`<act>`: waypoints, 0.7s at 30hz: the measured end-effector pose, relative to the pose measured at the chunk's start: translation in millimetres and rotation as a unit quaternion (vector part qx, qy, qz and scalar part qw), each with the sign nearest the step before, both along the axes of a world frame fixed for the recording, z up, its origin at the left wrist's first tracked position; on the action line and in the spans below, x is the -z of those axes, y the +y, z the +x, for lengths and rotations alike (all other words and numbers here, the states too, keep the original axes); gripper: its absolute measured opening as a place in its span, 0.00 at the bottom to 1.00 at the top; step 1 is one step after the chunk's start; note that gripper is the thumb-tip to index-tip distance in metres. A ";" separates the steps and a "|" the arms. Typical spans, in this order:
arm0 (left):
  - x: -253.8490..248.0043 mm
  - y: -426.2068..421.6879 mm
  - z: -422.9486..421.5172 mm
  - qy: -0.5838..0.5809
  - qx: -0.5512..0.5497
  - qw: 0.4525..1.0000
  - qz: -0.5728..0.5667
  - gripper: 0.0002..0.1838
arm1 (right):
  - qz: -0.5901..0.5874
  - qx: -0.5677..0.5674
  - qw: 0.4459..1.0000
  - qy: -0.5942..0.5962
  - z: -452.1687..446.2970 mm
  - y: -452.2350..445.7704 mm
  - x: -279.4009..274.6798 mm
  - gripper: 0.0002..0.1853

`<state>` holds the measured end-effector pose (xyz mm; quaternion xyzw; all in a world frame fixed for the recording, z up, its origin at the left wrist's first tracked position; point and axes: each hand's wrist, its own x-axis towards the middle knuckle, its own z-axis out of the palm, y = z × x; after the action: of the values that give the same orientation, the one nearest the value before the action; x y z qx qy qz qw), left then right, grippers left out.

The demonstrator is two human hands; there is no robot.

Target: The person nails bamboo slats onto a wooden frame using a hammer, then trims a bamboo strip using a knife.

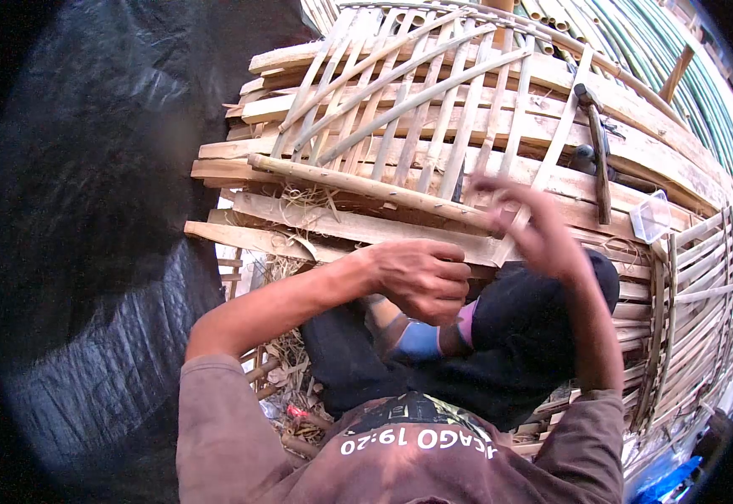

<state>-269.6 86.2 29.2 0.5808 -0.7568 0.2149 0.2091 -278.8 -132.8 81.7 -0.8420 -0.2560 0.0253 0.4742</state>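
My left hand (425, 281) is curled closed above my lap, fingers pressed together; whatever may be inside it is hidden. My right hand (534, 223), smeared by motion, is over the right end of a round bamboo rail (366, 185); I cannot tell whether it touches the rail. The rail runs across the near ends of a frame of upright bamboo slats (433, 139). Small dark spots dot the rail. Three loose-looking bamboo strips (421, 105) lie slanted over the slats. A hammer (599, 160) lies on the boards to the right of the frame.
Rough wooden boards (291, 220) form the work surface. A clear plastic container (652, 217) stands at the right, near another slatted bamboo panel (694, 286). Black sheeting (114, 210) covers the left side. Shavings (307, 197) lie about, and bamboo poles (635, 50) are stacked behind.
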 end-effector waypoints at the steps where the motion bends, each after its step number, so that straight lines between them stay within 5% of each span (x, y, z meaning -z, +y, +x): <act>1: 1.7 -1.9 0.1 0.004 0.026 1.000 -0.013 0.13 | 0.001 -0.106 0.994 0.009 0.2 14.5 -0.7 0.23; 2: 5.0 -2.7 -2.5 0.012 0.052 0.998 -0.023 0.13 | 0.005 -0.211 0.977 0.020 -1.8 26.7 0.6 0.25; 4: 12.5 -6.1 -10.0 0.063 0.079 0.995 0.026 0.12 | 0.100 -0.240 0.929 0.264 -12.3 40.7 -1.5 0.29; 5: 15.0 -10.2 -11.0 0.104 0.102 0.987 0.066 0.12 | 0.111 -0.272 0.913 0.283 -13.6 45.4 5.4 0.31; 9: 21.0 3.3 -2.3 0.210 0.125 0.951 0.187 0.11 | 0.045 -0.234 0.946 0.219 -17.1 48.0 13.5 0.37; 14: 26.0 9.6 2.7 0.370 0.169 0.896 0.178 0.12 | 0.070 -0.213 0.953 0.203 -11.2 44.1 17.7 0.33; 16: 9.9 18.6 -8.0 -0.019 0.044 0.992 0.117 0.12 | 0.004 -0.229 0.950 0.210 -7.5 44.3 7.8 0.29; 20: 26.5 38.9 -14.8 0.088 -0.011 0.995 0.041 0.12 | 0.013 -0.220 0.926 0.308 -7.1 42.7 12.4 0.26; 21: 21.5 40.9 -17.9 0.098 -0.030 0.995 0.020 0.16 | 0.022 -0.224 0.942 0.250 -9.9 43.4 21.7 0.24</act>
<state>-287.5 127.2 7.8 0.6255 -0.7190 0.1481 0.2643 -288.7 -89.5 60.1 -0.7188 -0.3122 0.3349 0.5232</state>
